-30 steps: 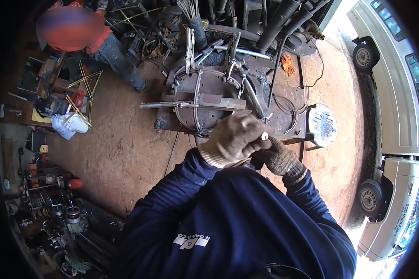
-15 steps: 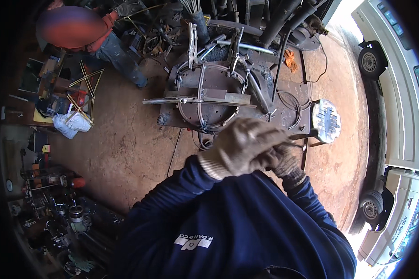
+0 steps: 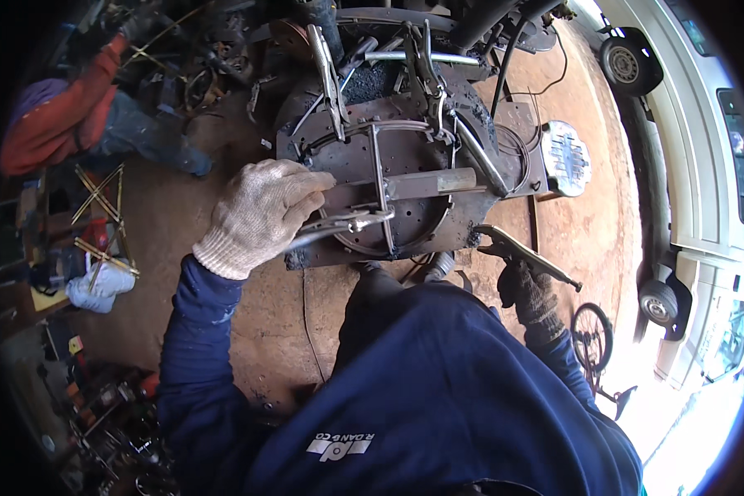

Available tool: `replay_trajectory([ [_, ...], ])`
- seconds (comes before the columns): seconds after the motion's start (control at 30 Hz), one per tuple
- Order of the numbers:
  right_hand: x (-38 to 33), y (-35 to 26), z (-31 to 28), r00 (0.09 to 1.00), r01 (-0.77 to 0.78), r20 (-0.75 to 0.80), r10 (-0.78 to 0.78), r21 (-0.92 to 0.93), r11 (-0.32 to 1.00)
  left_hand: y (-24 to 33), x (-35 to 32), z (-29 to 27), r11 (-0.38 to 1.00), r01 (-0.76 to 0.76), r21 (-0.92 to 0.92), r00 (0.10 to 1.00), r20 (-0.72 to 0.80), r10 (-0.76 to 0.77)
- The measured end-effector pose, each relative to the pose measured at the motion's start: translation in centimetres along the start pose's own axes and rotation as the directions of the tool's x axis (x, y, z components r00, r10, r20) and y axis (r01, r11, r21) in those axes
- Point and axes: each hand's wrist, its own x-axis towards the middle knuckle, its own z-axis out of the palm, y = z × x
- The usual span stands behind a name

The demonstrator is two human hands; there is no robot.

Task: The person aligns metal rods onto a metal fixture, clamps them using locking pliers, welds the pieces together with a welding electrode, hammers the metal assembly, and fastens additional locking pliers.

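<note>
My left hand [image 3: 264, 211], in a pale knit glove, pinches the left end of a flat metal bar [image 3: 405, 185] between fingers and thumb. The bar lies across a round metal hoop [image 3: 345, 240] with a crossing rod [image 3: 379, 165]. Beneath the same hand, locking pliers [image 3: 355, 223] are at the crossing rod. To the right, my right hand [image 3: 529, 296], in a darker glove, is closed around another locking pliers [image 3: 531, 252], whose jaw end lies by the plate corner. The hoop rests on a dark, perforated steel plate [image 3: 306, 258].
Two locking clamps [image 3: 326, 78] [image 3: 426, 78] stand at the hoop's far edge. A metal stool [image 3: 566, 157] is right of the plate, near coiled cable [image 3: 514, 153]. A co-worker in a red top [image 3: 66, 124] is at far left. A white van [image 3: 703, 165] and bicycle wheel [image 3: 591, 337] are right.
My hands have parted from in front of my chest. The left has gone left to the bar; the right has come down right with the pliers. The view has shifted.
</note>
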Motion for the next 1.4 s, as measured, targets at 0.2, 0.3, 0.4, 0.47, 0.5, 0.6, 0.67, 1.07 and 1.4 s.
replay_trajectory([
  [0.2, -1.6, 0.1, 4.9, 0.993, 0.026, -0.114, -0.021, 0.042, 0.999, -5.0, 2.8, 1.6, 0.981, -0.113, -0.155, 0.984, 0.121, 0.133],
  [0.3, -2.5, -0.2, 6.9, 0.98, -0.007, -0.196, 0.015, 0.041, 0.999, -5.1, 4.3, 4.3, 0.928, -0.359, -0.101, 0.928, 0.066, 0.366],
  [0.4, -3.3, -0.3, 8.1, 0.966, -0.026, -0.255, 0.04, 0.058, 0.998, -3.9, 5.7, 4.5, 0.862, -0.504, -0.042, 0.862, -0.084, 0.5],
  [0.47, -3.6, -0.4, 8.8, 0.956, -0.048, -0.287, 0.064, 0.061, 0.997, -4.2, 5.6, 5.3, 0.853, -0.518, -0.056, 0.855, -0.034, 0.517],
  [0.5, -3.8, -0.3, 9.1, 0.95, -0.052, -0.303, 0.073, 0.076, 0.996, -4.1, 5.8, 5.2, 0.854, -0.517, -0.056, 0.855, 0.006, 0.518],
  [0.6, -3.8, -0.3, 9.8, 0.945, -0.048, -0.318, 0.075, 0.093, 0.995, -4.6, 6.0, 5.7, 0.84, -0.538, -0.073, 0.841, 0.014, 0.541],
  [0.67, -3.6, -0.3, 9.9, 0.949, -0.033, -0.309, 0.057, 0.084, 0.996, -4.6, 6.2, 5.9, 0.833, -0.545, -0.093, 0.837, 0.0, 0.547],
  [1.07, -1.6, -11.9, 13.3, 0.904, -0.232, -0.277, 0.325, 0.322, 0.918, -5.3, 6.8, 5.0, 0.805, -0.487, -0.339, 0.868, -0.088, 0.489],
  [1.4, 1.3, -17.3, 15.9, 0.984, 0.012, -0.174, -0.025, -0.074, 0.997, 4.1, 13.3, 1.5, 0.937, -0.169, -0.306, 0.793, 0.523, 0.314],
])
